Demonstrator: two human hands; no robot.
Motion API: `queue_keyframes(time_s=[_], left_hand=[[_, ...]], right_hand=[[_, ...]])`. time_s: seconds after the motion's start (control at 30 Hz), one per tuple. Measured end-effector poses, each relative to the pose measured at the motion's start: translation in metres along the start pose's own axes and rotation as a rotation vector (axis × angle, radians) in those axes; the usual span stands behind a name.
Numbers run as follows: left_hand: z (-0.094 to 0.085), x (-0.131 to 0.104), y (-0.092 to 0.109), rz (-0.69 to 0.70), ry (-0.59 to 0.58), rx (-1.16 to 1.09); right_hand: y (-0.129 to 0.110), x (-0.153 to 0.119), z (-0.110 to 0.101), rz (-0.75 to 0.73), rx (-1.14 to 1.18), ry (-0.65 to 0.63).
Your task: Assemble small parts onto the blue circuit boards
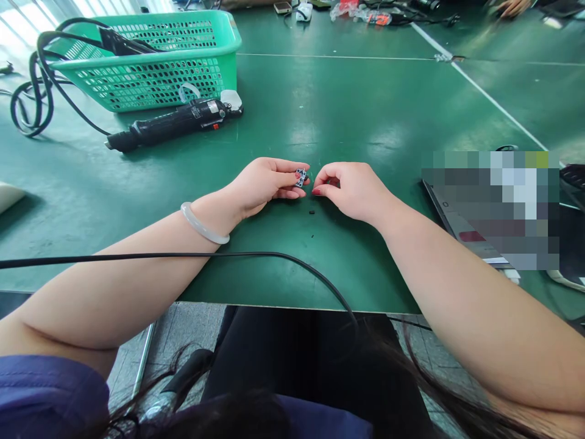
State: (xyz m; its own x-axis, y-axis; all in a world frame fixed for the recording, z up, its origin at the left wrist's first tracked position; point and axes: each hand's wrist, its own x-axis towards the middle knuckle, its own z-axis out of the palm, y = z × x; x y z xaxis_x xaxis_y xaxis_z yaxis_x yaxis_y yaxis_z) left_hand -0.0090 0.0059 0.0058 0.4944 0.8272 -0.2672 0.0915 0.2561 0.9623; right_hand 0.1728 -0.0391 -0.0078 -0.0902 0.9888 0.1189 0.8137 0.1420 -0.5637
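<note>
Pinched between the fingers of my left hand [269,186] is a small dark part with silvery details [300,177], held just above the green table [274,137]. Close to its right side, my right hand [350,188] has thumb and forefinger brought together; whatever they may hold is too small to make out. Below the gap between my hands, a tiny black piece [311,212] lies on the table, with a smaller dark speck [312,236] nearer the edge.
A green basket [155,79] holding black cable stands at the back left, a black electric screwdriver [173,122] before it. A black cable [256,254] crosses in front of my left forearm. Blurred-out items [489,207] lie at right. Another person's hand [512,7] shows far back.
</note>
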Motion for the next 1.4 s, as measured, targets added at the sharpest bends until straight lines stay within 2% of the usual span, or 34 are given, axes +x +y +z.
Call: queue_keyframes(time_s=[0.2, 0.9, 1.4], left_hand=[[-0.0004, 0.0004, -0.001, 0.008, -0.006, 0.006], [0.0, 0.0005, -0.0008, 0.014, -0.001, 0.031], [0.0008, -0.0002, -0.0003, 0.006, 0.005, 0.039]], right_hand=[[-0.0045, -0.0028, -0.002, 0.046, 0.131, 0.09], [-0.0053, -0.0044, -0.0064, 0.142, 0.286, 0.032], [-0.004, -0.0032, -0.0053, 0.21, 0.409, 0.103]])
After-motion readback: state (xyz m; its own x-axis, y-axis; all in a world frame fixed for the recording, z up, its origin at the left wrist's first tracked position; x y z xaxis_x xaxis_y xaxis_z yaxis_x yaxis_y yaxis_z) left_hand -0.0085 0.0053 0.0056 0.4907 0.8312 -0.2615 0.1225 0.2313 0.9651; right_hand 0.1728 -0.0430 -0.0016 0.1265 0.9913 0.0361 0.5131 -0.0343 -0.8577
